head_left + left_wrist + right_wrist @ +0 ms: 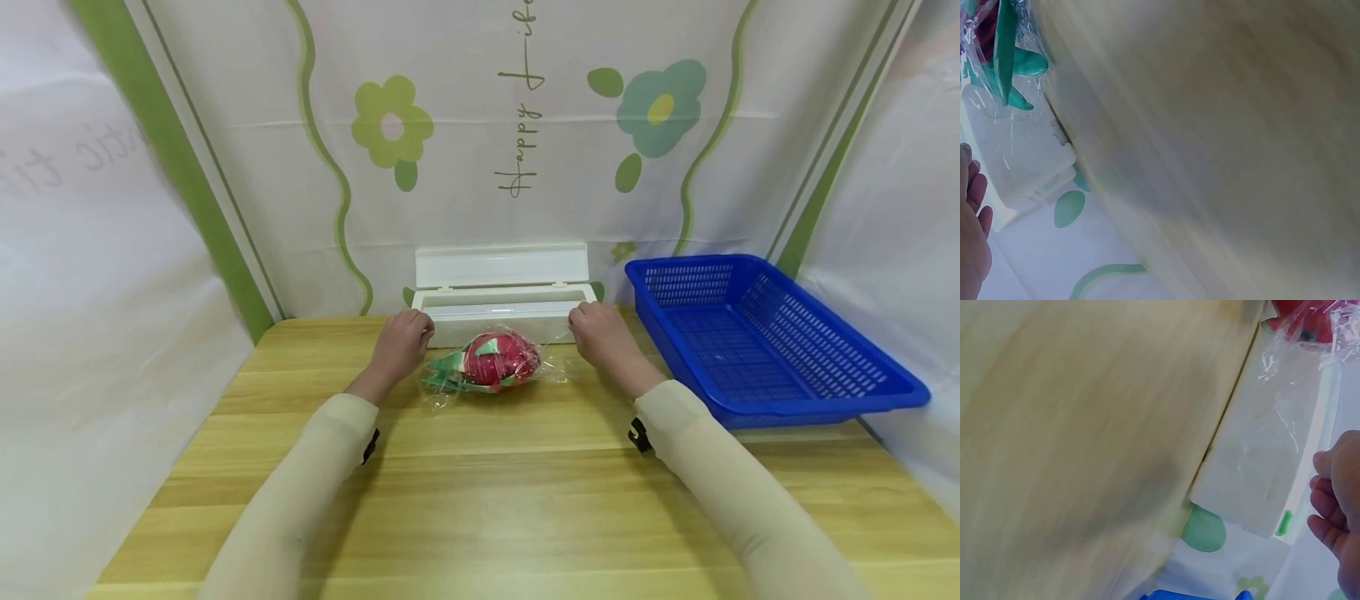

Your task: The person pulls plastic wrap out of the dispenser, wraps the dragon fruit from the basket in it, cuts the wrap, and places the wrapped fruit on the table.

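A white cling film dispenser (446, 335) stands at the table's back edge, its lid (502, 267) raised and a white strip lying across its opening. Right before it lies a red dragon fruit (504, 363) with green tips, loosely covered in clear film whose ends stick out. My left hand (401, 340) is at the dispenser's left front corner, my right hand (606, 340) at the right one. Both have curled fingers that seem to pinch the edge of the clear cling film (1282, 419), which glints over the dispenser's front. The fingertips' exact hold is partly hidden.
A blue perforated basket (825, 408) stands on the right of the table, close to my right forearm. Behind the dispenser hangs a white printed curtain (480, 183). Bare wooden tabletop (480, 500) lies between my forearms.
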